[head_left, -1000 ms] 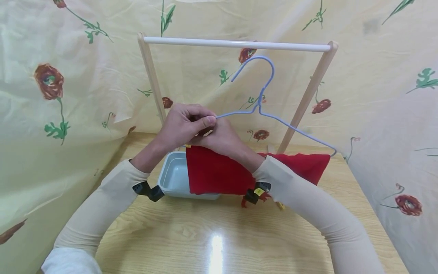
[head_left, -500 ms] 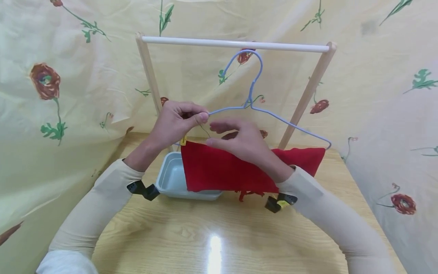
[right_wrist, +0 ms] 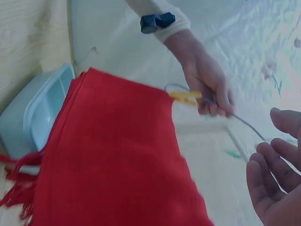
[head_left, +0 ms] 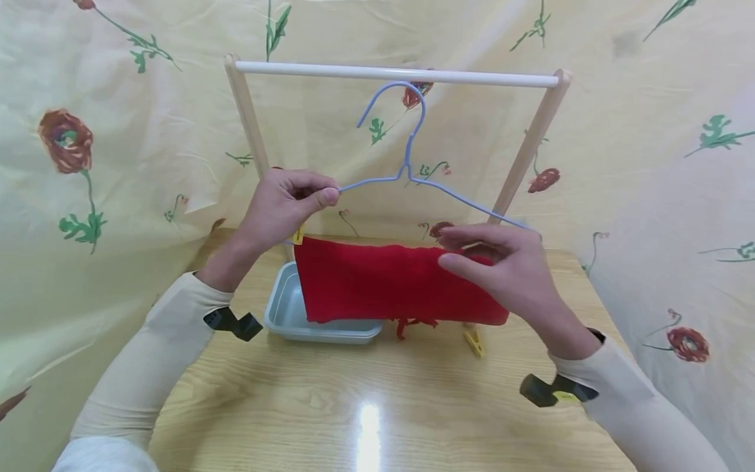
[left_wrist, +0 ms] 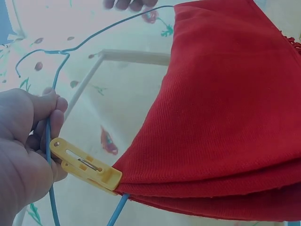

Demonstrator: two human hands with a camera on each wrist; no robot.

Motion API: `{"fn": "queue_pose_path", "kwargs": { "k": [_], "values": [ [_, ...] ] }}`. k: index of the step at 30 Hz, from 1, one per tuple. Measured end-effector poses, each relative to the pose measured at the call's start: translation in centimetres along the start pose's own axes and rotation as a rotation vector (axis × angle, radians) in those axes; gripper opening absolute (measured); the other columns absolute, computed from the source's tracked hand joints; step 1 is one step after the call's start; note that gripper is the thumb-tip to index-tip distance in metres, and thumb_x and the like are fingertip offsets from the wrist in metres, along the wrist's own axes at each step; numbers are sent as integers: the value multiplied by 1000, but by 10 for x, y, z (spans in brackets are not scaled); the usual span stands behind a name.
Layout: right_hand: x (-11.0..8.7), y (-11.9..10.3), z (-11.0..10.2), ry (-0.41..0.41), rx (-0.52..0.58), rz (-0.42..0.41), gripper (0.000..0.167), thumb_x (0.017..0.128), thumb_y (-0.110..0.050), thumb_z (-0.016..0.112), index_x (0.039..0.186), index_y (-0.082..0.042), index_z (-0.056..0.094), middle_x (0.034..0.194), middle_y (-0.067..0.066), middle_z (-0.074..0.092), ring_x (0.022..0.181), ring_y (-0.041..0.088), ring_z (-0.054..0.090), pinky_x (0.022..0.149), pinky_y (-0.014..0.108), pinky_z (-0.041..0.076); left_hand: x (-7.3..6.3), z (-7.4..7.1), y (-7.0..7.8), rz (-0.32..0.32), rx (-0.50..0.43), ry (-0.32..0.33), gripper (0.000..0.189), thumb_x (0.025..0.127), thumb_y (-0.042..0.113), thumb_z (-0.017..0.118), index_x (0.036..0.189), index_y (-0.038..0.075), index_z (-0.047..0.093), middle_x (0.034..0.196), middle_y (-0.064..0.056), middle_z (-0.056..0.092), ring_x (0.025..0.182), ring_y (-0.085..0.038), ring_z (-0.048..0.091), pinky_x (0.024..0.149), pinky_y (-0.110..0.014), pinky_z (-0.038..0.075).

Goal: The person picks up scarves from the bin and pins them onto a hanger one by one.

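My left hand (head_left: 283,206) grips the left shoulder of a blue wire hanger (head_left: 423,115) and holds it up, hook at the top. A folded red scarf (head_left: 377,282) with fringe hangs over the hanger's lower bar. In the left wrist view a yellow clothespin (left_wrist: 89,167) clamps the scarf's corner at the bar, just beside my left fingers. My right hand (head_left: 513,272) is in front of the scarf's right end, fingers loosely bent and holding nothing. It hides the hanger's right corner in the head view.
Behind the hanger stands a rack with a white rod (head_left: 330,70) and wooden legs. A light blue basin (head_left: 321,336) sits on the wooden table (head_left: 283,400), partly behind the scarf. Another yellow clothespin (head_left: 474,343) lies on the table at the right. Flowered cloth (head_left: 649,196) surrounds the table.
My right hand has left the spot beside my left hand and moved right along the scarf. The hanger and scarf have shifted left in the head view, still held by my left hand.
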State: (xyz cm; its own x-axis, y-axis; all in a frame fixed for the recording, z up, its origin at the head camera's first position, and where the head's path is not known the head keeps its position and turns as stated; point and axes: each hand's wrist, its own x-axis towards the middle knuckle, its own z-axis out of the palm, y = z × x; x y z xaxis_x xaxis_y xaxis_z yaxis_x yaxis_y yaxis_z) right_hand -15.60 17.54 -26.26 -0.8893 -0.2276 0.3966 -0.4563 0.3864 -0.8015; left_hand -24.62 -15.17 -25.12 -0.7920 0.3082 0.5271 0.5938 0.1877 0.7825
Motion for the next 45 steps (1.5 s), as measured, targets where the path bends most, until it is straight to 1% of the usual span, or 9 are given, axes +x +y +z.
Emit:
{"fn": "queue_pose_path", "kwargs": {
  "k": [5, 11, 16, 22, 25, 28, 33, 39, 45],
  "values": [
    [-22, 23, -22, 78, -28, 54, 35, 88, -2, 78, 123, -1, 72, 107, -7, 76, 91, 11, 74, 80, 19, 58, 0, -6, -3, 3, 16, 12, 12, 91, 2, 76, 101, -5, 78, 79, 7, 71, 63, -14, 51, 56, -23, 39],
    [-58, 72, -39, 111, 29, 104, 32, 86, 11, 74, 118, 8, 71, 100, -7, 77, 86, 10, 74, 75, 20, 59, 1, -9, -2, 12, 35, 23, 12, 90, 2, 76, 100, -5, 78, 80, 8, 72, 64, -14, 53, 56, -22, 40],
    [-85, 118, -39, 82, 23, 199, 29, 90, 3, 75, 118, 7, 70, 99, -8, 77, 87, 8, 73, 75, 21, 59, 3, -12, -2, 29, 48, 27, 11, 89, 1, 76, 99, -4, 78, 80, 7, 71, 63, -15, 51, 56, -23, 40],
    [-107, 170, -32, 40, -108, 333, 36, 92, -18, 79, 122, 0, 71, 104, -3, 77, 93, 1, 69, 77, 20, 57, 3, -12, 0, 26, 65, 22, 12, 90, 2, 76, 100, -4, 78, 81, 5, 71, 65, -16, 52, 58, -23, 41],
    [-112, 190, -25, -14, -190, 393, 42, 92, -31, 79, 124, -5, 72, 109, 4, 76, 96, 3, 69, 79, 22, 57, 4, -11, 0, 22, 66, 23, 12, 90, 2, 77, 100, -4, 78, 80, 4, 71, 65, -16, 53, 58, -23, 42],
    [-113, 205, -18, -49, -254, 440, 48, 90, -41, 78, 125, -9, 72, 110, 7, 75, 99, 13, 69, 77, 26, 57, 4, -11, 1, 23, 68, 23, 12, 90, 2, 77, 100, -4, 78, 80, 4, 71, 65, -16, 53, 58, -23, 42],
    [-111, 222, -9, -64, -316, 476, 51, 86, -43, 82, 121, -6, 73, 105, 7, 76, 97, 25, 71, 74, 27, 55, 5, -11, 0, 39, 66, 19, 12, 89, 1, 77, 99, -4, 78, 80, 4, 71, 65, -16, 53, 58, -23, 42],
    [-106, 230, -2, -83, -355, 475, 47, 84, -36, 85, 118, -5, 74, 98, 6, 75, 90, 22, 71, 71, 24, 55, 5, -12, -1, 35, 66, 24, 11, 89, 1, 77, 99, -4, 79, 79, 5, 70, 64, -16, 51, 57, -23, 40],
    [-102, 234, 7, -98, -440, 434, 38, 82, -34, 87, 108, -9, 75, 92, 5, 72, 81, 16, 67, 70, 29, 53, 4, -12, 1, 27, 71, 20, 11, 89, 2, 77, 99, -3, 78, 79, 4, 70, 63, -17, 50, 57, -23, 40]
  ]
}}
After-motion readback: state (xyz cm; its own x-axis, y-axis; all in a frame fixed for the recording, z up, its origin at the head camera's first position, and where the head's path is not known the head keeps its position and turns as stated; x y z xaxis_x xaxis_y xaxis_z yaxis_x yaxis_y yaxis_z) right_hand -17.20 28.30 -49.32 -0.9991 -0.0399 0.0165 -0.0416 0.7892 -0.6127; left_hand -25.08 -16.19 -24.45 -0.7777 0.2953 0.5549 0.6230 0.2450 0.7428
